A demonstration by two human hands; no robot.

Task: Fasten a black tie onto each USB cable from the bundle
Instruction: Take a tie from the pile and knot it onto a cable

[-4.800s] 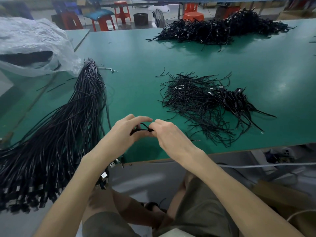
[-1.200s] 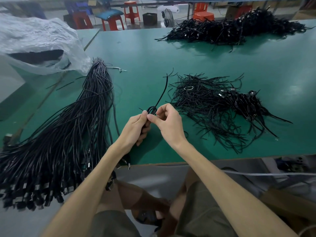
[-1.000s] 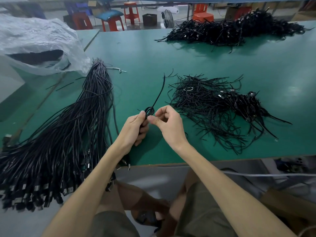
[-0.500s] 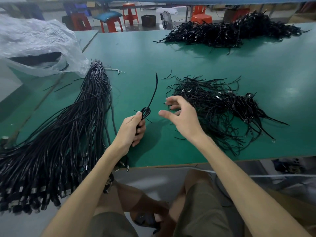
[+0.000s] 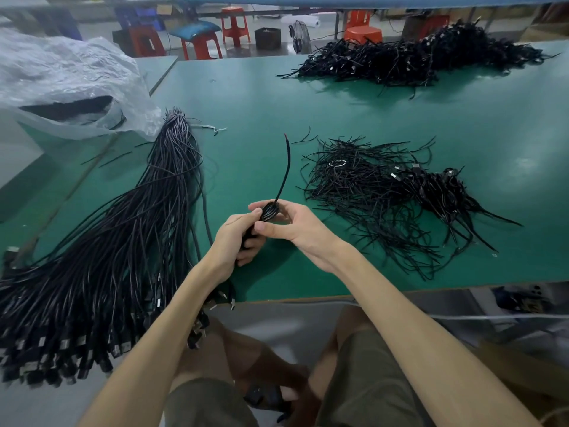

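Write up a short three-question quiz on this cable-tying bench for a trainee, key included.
1. True or false: the coiled black USB cable lies on the green table top, untouched by either hand.
2. Where is the loose pile of thin black ties? A) to the right of the hands B) on the person's lap C) hanging over the table's near edge
3. Fill in: the long bundle of untied black cables lies on the person's ____ side.
Key: 1 false, the left hand and the right hand both grip it. 2 A. 3 left.
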